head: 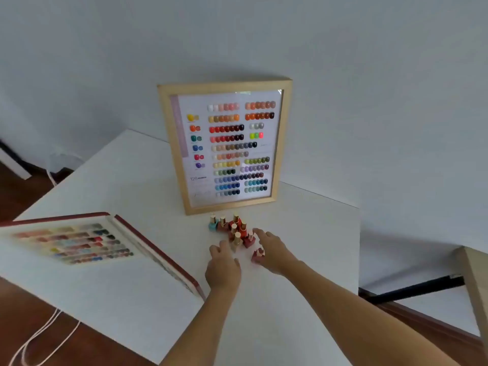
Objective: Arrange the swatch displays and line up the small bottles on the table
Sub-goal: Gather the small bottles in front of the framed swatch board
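At the centre of the frame, the small bottles (235,230) stand bunched on the white table (303,233), just below the wood-framed swatch display (225,145) propped against the wall. The left hand (223,266) lies with fingers loosely spread beside a gold-capped bottle (237,240). The right hand (273,250) reaches in, fingers relaxed, touching a red bottle (258,256). A red-edged swatch display (79,243) lies flat at left.

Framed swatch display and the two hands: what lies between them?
In the head view, a cluster of small bottles stands on the table between the upright framed swatch display and both hands.
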Demonstrator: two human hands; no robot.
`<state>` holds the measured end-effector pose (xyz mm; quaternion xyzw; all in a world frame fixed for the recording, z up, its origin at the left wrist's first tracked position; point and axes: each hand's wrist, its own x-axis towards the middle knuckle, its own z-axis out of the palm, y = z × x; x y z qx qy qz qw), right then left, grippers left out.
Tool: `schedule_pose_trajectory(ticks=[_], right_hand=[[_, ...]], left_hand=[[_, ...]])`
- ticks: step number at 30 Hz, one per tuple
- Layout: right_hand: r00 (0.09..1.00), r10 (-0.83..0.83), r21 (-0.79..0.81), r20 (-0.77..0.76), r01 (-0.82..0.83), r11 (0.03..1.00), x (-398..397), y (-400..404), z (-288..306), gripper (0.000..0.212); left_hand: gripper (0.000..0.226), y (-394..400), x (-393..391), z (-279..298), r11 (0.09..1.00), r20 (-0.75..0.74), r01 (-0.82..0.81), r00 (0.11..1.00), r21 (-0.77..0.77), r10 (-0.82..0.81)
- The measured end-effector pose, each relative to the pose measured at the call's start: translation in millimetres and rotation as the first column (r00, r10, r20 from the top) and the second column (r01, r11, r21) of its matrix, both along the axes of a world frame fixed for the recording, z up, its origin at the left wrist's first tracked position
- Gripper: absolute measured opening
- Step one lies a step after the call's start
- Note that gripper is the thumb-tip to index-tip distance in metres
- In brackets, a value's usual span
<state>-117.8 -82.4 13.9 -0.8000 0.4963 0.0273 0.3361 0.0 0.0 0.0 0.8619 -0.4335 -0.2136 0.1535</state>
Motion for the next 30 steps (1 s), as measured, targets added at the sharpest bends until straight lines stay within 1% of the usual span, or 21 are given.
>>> schedule_pose_trajectory(ticks=[4, 6, 9, 11, 16, 20, 22, 26, 29, 30], right_hand=[[0.999, -0.049, -0.055, -0.005, 0.049, 0.997, 11, -6, -4, 0.067], [0.999, -0.048, -0.088, -0.017, 0.047, 0.995, 17, -9, -8, 0.053], [0.999, -0.039, -0.149, -0.024, 0.035, 0.988, 22, -13, -11, 0.025], [0.999, -0.018, -0.179, -0.026, 0.013, 0.984, 22, -14, -13, 0.016], [1.0, 0.004, -0.172, -0.008, -0.006, 0.985, 10, -14, -17, 0.015], [0.999, -0.038, -0.144, 0.036, 0.043, 0.989, -17, -9, -15, 0.017], [0.995, -0.084, -0.13, 0.059, 0.091, 0.987, -36, -4, -14, 0.015], [0.971, -0.217, -0.114, 0.099, 0.228, 0.967, -80, 13, -9, 0.016], [0.925, -0.349, -0.08, 0.15, 0.363, 0.928, -113, 29, -6, 0.014], [0.912, -0.384, -0.085, 0.142, 0.398, 0.914, -122, 35, -4, 0.014]], left_hand=[[0.027, -2, 2, 2, 1.0, 0.04, -0.013, 0.999, 0.017, 0.012], [0.022, -5, 5, -1, 1.0, 0.02, -0.022, 1.0, 0.004, 0.022], [0.016, -9, 9, -4, 0.999, 0.002, -0.028, 1.0, -0.018, 0.028], [0.013, -11, 10, -6, 0.999, -0.016, -0.038, 0.999, -0.025, 0.038], [0.013, -10, 12, -10, 0.998, -0.028, -0.041, 0.999, -0.055, 0.039], [0.015, -8, 11, -10, 0.998, -0.025, 0.008, 1.0, -0.057, -0.009], [0.016, -7, 5, -6, 0.996, -0.022, 0.057, 0.998, -0.061, -0.059], [0.01, -10, -20, 3, 0.976, -0.034, 0.194, 0.98, -0.098, -0.198], [0.012, -17, -48, 5, 0.942, -0.051, 0.316, 0.945, -0.117, -0.323], [0.013, -20, -58, 5, 0.929, -0.059, 0.351, 0.931, -0.117, -0.359]])
